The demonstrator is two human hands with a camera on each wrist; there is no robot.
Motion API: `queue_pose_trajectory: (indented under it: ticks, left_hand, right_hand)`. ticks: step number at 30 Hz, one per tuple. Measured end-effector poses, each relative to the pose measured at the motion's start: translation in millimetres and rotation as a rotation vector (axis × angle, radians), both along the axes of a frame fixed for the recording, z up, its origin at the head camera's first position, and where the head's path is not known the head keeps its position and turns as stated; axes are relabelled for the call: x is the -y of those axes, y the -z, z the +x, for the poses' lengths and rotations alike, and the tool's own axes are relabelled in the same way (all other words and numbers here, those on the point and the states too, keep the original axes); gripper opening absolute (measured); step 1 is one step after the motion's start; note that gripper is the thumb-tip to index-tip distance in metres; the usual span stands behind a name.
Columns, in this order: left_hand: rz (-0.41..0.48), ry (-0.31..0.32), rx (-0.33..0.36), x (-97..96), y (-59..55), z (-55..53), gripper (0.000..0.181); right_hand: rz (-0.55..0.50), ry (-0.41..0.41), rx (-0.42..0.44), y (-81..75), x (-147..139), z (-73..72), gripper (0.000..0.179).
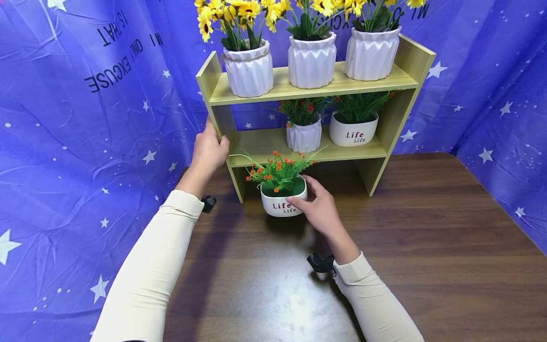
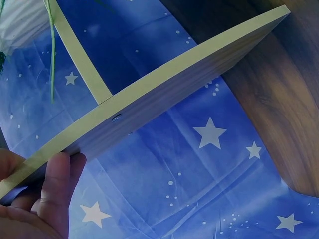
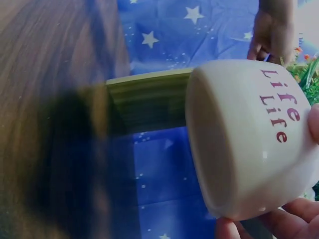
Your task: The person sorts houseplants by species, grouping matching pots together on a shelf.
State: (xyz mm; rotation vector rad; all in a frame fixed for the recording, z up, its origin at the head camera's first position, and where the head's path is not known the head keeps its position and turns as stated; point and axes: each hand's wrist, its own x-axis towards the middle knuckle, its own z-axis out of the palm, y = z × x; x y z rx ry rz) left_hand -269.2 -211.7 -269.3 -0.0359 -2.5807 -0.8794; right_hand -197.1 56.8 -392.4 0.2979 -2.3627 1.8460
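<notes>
My right hand point(image 1: 320, 209) holds a white oval flowerpot point(image 1: 273, 205) by its right end, thumb on the front and fingers behind. Red "Life Life" lettering marks its front, and small orange-red flowers point(image 1: 278, 171) with green grass rise from it. The pot hangs above the table in front of the lower shelf; its underside shows in the right wrist view. My left hand point(image 1: 209, 148) grips the left side panel point(image 2: 144, 94) of the wooden shelf rack point(image 1: 314, 85), thumb on one face and fingers on the other.
White pleated pots point(image 1: 312, 61) with yellow flowers line the top shelf. On the lower shelf, a small pleated pot point(image 1: 304, 137) and another white "Life" pot point(image 1: 353, 128) stand toward the right. The rack stands on a brown wooden table point(image 1: 427, 256) before a blue star-patterned curtain point(image 1: 107, 142).
</notes>
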Motion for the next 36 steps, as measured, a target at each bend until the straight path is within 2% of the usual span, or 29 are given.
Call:
queue_pose_trajectory:
  ticks: [5,10,16,20,25,28,34,36]
  left_hand:
    - [-0.003,-0.001,-0.015,-1.6,0.9,0.3,0.053]
    - [-0.011,0.012,-0.029,-4.7,3.1,-1.6,0.054]
    - [-0.011,0.015,-0.03,-6.1,2.9,-2.2,0.054]
    - [-0.015,-0.006,-0.016,-3.7,2.5,-0.3,0.052]
    - [-0.021,0.003,-0.005,-0.6,2.6,1.2,0.053]
    - [-0.023,0.002,0.004,0.5,1.7,1.5,0.054]
    - [-0.036,-0.003,0.023,1.5,1.6,1.7,0.056]
    - [-0.038,-0.004,0.017,0.8,1.3,2.2,0.05]
  right_hand:
    - [-0.049,-0.044,0.008,-10.5,-4,6.4,0.067]
    - [-0.109,-0.078,-0.029,-20.8,-9,11.3,0.067]
    - [-0.135,-0.076,-0.086,-37.3,-12,13.0,0.068]
    - [-0.139,-0.075,-0.117,-50.4,-11,9.3,0.07]
    - [-0.164,-0.072,-0.167,-64.7,-5,-3.0,0.069]
    - [-0.167,-0.087,-0.189,-70.1,5,-15.8,0.069]
    - [-0.126,-0.141,-0.147,-71.2,28,-45.3,0.069]
    - [-0.098,-0.136,-0.15,-70.7,34,-53.4,0.067]
